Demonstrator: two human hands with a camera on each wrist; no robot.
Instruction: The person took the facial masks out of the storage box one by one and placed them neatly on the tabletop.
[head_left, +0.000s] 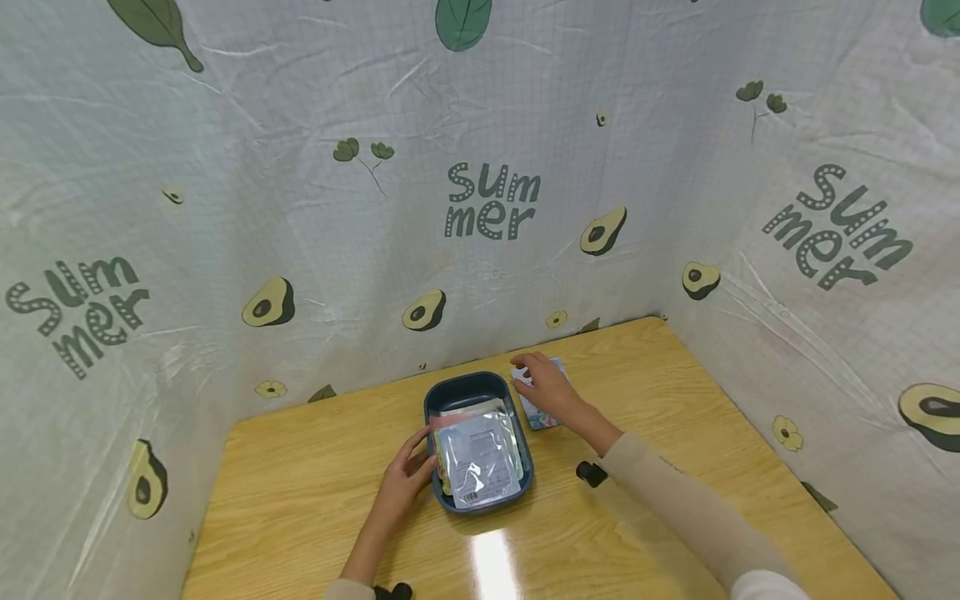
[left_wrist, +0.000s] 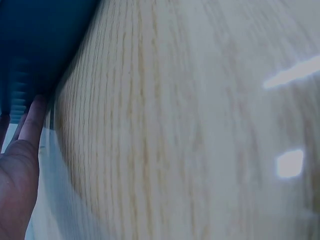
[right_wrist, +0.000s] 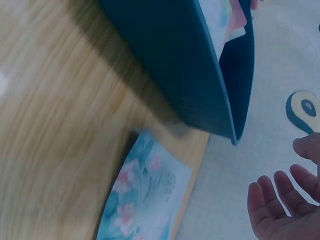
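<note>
A dark blue plastic bin stands on the wooden table, filled with several flat sachets. On top lies a silvery-white packet with small print and a barcode. My left hand rests against the bin's left side; in the left wrist view its fingers lie fairly straight along the outer wall. To the right of the bin, a blue and pink flowered packet lies flat on the table. Above this packet, partly covering it in the head view, my right hand hovers with loosely bent fingers, holding nothing.
The wooden table meets a pale curtain printed with avocados along its back and sides. Black straps sit at my wrists. Light glares off the table in front of the bin.
</note>
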